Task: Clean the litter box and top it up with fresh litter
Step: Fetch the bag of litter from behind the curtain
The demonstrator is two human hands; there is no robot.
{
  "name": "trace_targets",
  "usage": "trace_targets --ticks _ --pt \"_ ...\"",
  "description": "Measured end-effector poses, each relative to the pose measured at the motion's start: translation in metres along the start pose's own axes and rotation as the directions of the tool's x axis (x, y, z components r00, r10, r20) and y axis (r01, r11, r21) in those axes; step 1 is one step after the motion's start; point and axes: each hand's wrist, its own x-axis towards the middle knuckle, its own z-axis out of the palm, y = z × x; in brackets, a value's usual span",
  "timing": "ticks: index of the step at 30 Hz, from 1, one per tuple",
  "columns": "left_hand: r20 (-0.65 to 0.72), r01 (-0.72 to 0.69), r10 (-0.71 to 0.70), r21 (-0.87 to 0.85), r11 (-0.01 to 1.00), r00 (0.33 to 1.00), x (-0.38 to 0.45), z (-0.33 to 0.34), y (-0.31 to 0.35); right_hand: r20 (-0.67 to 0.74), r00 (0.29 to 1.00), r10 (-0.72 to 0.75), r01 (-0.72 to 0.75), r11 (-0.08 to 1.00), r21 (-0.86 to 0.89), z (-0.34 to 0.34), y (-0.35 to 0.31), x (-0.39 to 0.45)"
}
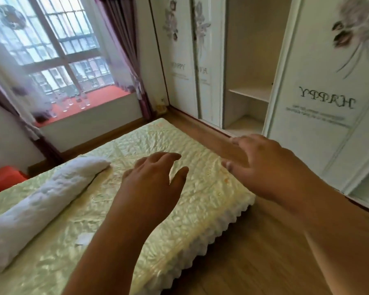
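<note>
No litter box, scoop or litter bag shows in the head view. My left hand (156, 177) hovers over the pale green quilted bed (94, 209), fingers relaxed and slightly curved, holding nothing. My right hand (262, 165) reaches out over the bed's right edge and the wooden floor, fingers spread and empty. Both forearms stretch forward from the bottom of the frame.
A rolled white blanket (43, 201) lies on the bed's left side. A white wardrobe (320, 92) lines the right wall, one section open with bare shelves (249, 92). Wooden floor (264, 252) runs between bed and wardrobe. A window (58, 50) with purple curtains is ahead.
</note>
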Motion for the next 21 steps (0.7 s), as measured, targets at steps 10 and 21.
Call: trace_targets --ticks 10,21 --pt "0.076 -0.253 0.259 -0.079 0.964 0.963 0.074 0.069 0.143 -0.042 0.961 0.273 -0.275 0.961 -0.037 -0.052 0.145 -0.014" --pt "0.214 -0.388 0.401 -0.103 0.916 0.891 0.146 0.129 0.226 0.002 0.888 0.459 -0.459 0.888 -0.033 -0.053 0.237 -0.001"
